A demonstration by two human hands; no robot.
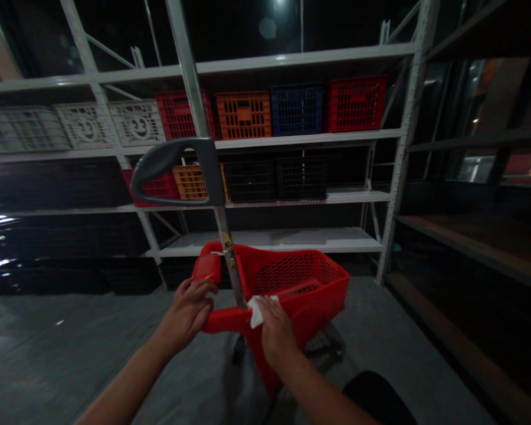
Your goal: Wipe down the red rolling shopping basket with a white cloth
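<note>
A red plastic shopping cart (310, 307) stands in front of me, its basket walls pierced with many holes. My left hand (189, 313) has its fingers curled round the cart's red handle (207, 268) at the left corner. With my right hand (277, 330) I press a white cloth (257, 311) on the near rim of the cart, beside the base of a metal pole (231, 268). The pole rises from the cart and carries a grey loop-shaped grip (213, 171) higher up. The right fingertips lie over the cloth and partly cover it.
A white metal shelving rack (292, 139) stands behind the cart, holding an orange crate (243, 115), a blue crate (297, 109), a red crate (357, 103) and several others. Dark shelves (473, 239) run along the right. Grey floor (128, 354) lies around the cart.
</note>
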